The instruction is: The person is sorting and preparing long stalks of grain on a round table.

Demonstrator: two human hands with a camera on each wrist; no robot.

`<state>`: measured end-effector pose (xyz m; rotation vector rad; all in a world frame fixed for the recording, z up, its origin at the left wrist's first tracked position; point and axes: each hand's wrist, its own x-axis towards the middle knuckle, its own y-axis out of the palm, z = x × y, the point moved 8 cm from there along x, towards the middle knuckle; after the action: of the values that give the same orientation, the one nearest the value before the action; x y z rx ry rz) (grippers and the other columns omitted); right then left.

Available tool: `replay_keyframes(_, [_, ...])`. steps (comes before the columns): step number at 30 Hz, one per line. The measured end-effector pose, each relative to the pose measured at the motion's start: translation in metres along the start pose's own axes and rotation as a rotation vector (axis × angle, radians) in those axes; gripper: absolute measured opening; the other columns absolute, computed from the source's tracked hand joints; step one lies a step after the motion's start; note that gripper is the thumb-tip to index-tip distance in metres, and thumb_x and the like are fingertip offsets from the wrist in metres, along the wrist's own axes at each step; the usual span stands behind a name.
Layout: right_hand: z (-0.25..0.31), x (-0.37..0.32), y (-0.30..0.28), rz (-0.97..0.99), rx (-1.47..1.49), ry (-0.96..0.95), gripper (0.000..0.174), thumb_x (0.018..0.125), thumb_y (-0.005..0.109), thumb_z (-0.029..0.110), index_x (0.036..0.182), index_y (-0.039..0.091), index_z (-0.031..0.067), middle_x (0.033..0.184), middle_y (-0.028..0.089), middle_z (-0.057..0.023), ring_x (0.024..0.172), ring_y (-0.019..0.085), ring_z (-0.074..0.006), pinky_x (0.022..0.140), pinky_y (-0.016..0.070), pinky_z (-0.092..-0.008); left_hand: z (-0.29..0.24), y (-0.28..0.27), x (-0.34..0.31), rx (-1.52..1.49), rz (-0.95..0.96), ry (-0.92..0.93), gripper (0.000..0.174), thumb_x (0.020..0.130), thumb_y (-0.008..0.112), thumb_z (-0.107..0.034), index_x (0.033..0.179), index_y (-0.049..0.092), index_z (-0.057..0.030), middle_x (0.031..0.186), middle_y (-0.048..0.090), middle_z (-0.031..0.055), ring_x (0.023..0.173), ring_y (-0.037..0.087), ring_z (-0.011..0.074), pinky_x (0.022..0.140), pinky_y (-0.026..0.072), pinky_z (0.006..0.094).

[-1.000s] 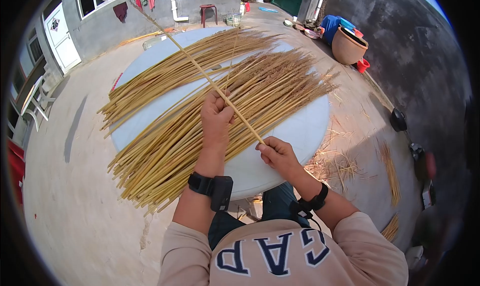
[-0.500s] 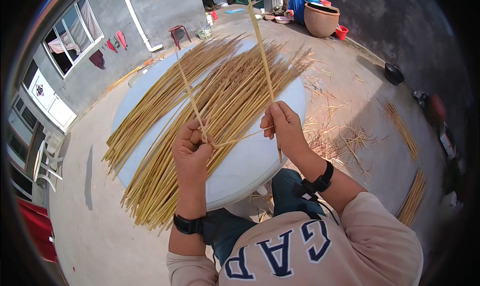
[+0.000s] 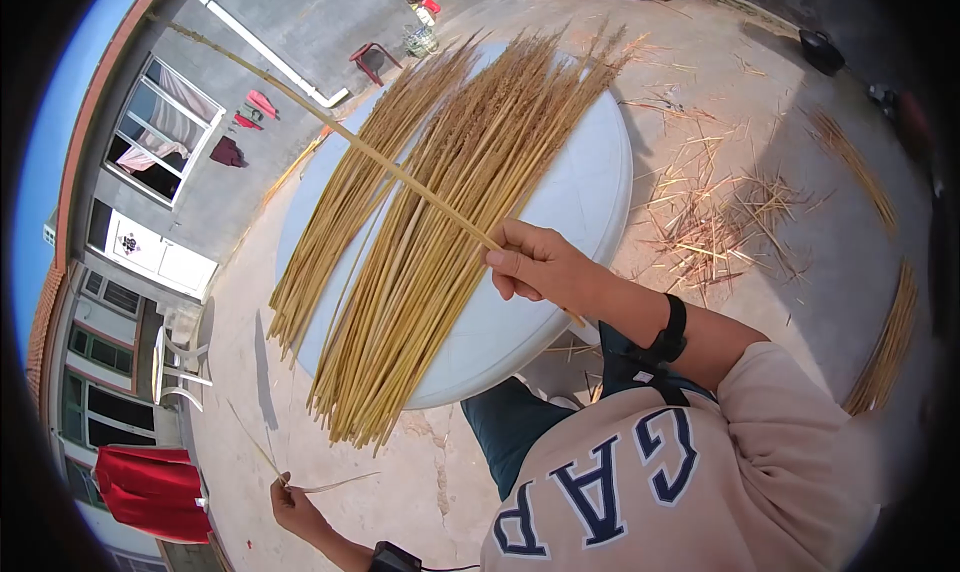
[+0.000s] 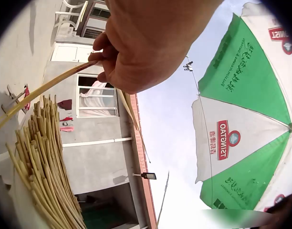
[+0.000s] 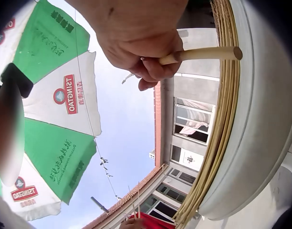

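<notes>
Right hand (image 3: 532, 262), centre of frame: long reed stalk (image 3: 400, 175) is gripped near its thick end by curled fingers, slanting to upper left above reed bundles (image 3: 430, 262) | left hand (image 3: 294, 509), lower left: thin dry strips (image 3: 345, 483) are pinched between fingertips, beyond round table (image 3: 592, 187) | bundles are borne by round table, plumes toward top

The tabletop (image 3: 590, 192) has room on its right side. Stalk piles (image 3: 425, 272) block its middle; a long stalk (image 3: 395, 170) crosses above.
</notes>
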<state>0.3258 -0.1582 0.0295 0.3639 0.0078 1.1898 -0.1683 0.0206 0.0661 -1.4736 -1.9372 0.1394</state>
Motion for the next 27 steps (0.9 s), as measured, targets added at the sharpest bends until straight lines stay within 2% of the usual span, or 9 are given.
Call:
replay_keyframes(2, [-0.008, 0.0, 0.021, 0.082, 0.016, 0.023, 0.019, 0.093, 0.045, 0.021, 0.093, 0.054, 0.0044, 0.064, 0.052, -0.0008, 0.047, 0.038, -0.0025, 0.043, 0.0304, -0.017, 0.001, 0.01, -0.016, 0.623, 0.122, 0.319, 0.053, 0.067, 0.046, 0.006, 0.119, 0.048, -0.002, 0.091, 0.053, 0.0141, 0.077, 0.053, 0.0226, 0.066, 0.0444, 0.0314])
replay_keyframes(3, [-0.011, -0.001, 0.032, 0.121, 0.005, 0.05, 0.018, 0.093, 0.046, 0.02, 0.089, 0.054, 0.0043, 0.062, 0.052, -0.0002, 0.046, 0.038, -0.0028, 0.042, 0.0313, -0.0175, -0.022, 0.014, -0.027, 0.777, -0.007, 0.465, 0.058, 0.069, 0.048, 0.005, 0.126, 0.043, -0.0044, 0.116, 0.047, 0.0168, 0.1, 0.049, 0.0298, 0.081, 0.0409, 0.0393])
replay_keyframes(5, [-0.018, -0.002, 0.053, 0.212, 0.004, 0.08, 0.018, 0.092, 0.046, 0.019, 0.087, 0.054, 0.0036, 0.062, 0.053, 0.0001, 0.045, 0.039, -0.003, 0.042, 0.032, -0.018, -0.068, 0.02, -0.036, 0.619, -0.066, 0.489, 0.056, 0.07, 0.047, 0.006, 0.125, 0.044, -0.0046, 0.121, 0.046, 0.0158, 0.105, 0.048, 0.0292, 0.082, 0.0411, 0.0374])
replay_keyframes(8, [-0.021, -0.008, 0.081, 0.351, -0.023, 0.107, 0.019, 0.093, 0.045, 0.019, 0.091, 0.055, 0.0029, 0.063, 0.054, -0.0004, 0.045, 0.038, -0.0031, 0.042, 0.032, -0.0184, -0.126, 0.063, -0.048, -0.179, 0.217, 0.333, 0.037, 0.081, 0.047, 0.003, 0.118, 0.051, 0.0005, 0.113, 0.054, 0.0114, 0.097, 0.053, 0.0167, 0.076, 0.0431, 0.0262])
replay_keyframes(12, [-0.034, -0.019, 0.104, 0.457, 0.021, 0.21, 0.02, 0.093, 0.044, 0.019, 0.096, 0.055, 0.0021, 0.064, 0.055, -0.0011, 0.045, 0.039, -0.0033, 0.042, 0.0326, -0.0182, -0.19, 0.138, -0.074, -0.731, 0.579, 0.198, 0.04, 0.084, 0.059, -0.017, 0.118, 0.05, 0.0022, 0.103, 0.06, 0.0162, 0.076, 0.06, 0.0136, 0.065, 0.0482, 0.0237])
replay_keyframes(14, [-0.039, -0.024, 0.106, 0.48, -0.065, 0.198, 0.022, 0.093, 0.043, 0.02, 0.097, 0.055, 0.0016, 0.065, 0.056, -0.0017, 0.045, 0.041, -0.0037, 0.043, 0.0343, -0.0181, -0.202, 0.163, -0.079, -0.936, 0.649, 0.096, 0.036, 0.083, 0.061, -0.015, 0.114, 0.052, 0.0024, 0.094, 0.062, 0.0168, 0.067, 0.059, 0.0139, 0.059, 0.0479, 0.0225])
replay_keyframes(21, [-0.05, -0.033, 0.083, 0.395, -0.37, 0.117, 0.021, 0.091, 0.047, 0.018, 0.101, 0.055, 0.0007, 0.067, 0.058, -0.0046, 0.057, 0.053, -0.0087, 0.055, 0.0435, -0.0221, -0.179, 0.195, -0.076, -1.023, 0.587, -0.016, 0.019, 0.086, 0.056, -0.011, 0.101, 0.056, 0.0007, 0.077, 0.063, 0.0139, 0.054, 0.053, 0.0114, 0.051, 0.0433, 0.0205])
replay_keyframes(23, [-0.05, -0.033, 0.074, 0.31, -0.695, -0.098, 0.02, 0.089, 0.05, 0.016, 0.099, 0.056, 0.0003, 0.065, 0.058, -0.005, 0.06, 0.056, -0.0101, 0.057, 0.0445, -0.0239, -0.167, 0.192, -0.07, -0.999, 0.477, -0.056, 0.02, 0.087, 0.055, -0.011, 0.103, 0.055, 0.0013, 0.078, 0.063, 0.014, 0.054, 0.053, 0.0106, 0.051, 0.0434, 0.0197])
replay_keyframes(27, [-0.056, -0.034, 0.068, 0.259, -0.575, 0.037, 0.018, 0.089, 0.05, 0.014, 0.097, 0.058, 0.0009, 0.063, 0.057, -0.0041, 0.059, 0.054, -0.0097, 0.058, 0.0435, -0.0241, -0.151, 0.197, -0.073, -0.997, 0.483, -0.097, 0.024, 0.088, 0.053, -0.011, 0.107, 0.053, 0.0031, 0.08, 0.063, 0.015, 0.055, 0.054, 0.011, 0.053, 0.0444, 0.0205])
